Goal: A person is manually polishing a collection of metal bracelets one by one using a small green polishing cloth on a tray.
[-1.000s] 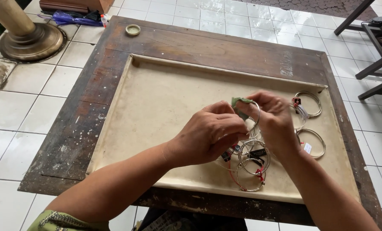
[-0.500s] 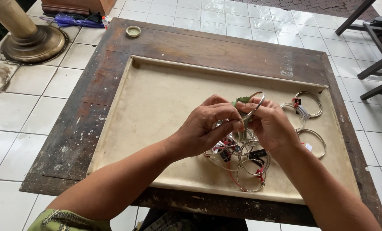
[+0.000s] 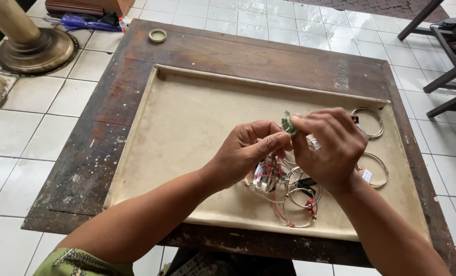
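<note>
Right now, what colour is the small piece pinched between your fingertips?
Green; the small piece sits between left hand and right hand, clearest in the head view.

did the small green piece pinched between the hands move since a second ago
Yes. The small green piece has risen slightly toward the far raised edge of the beige tray, away from the heap of silver wire bangles, pinched by left hand and right hand.

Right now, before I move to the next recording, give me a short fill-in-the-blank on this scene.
1. Both hands pinch a small ____ piece between them.
2. The silver bangles lie on a beige ____.
3. The beige mat lies on a dark ____ table.

Missing words: green; mat; wooden
</note>
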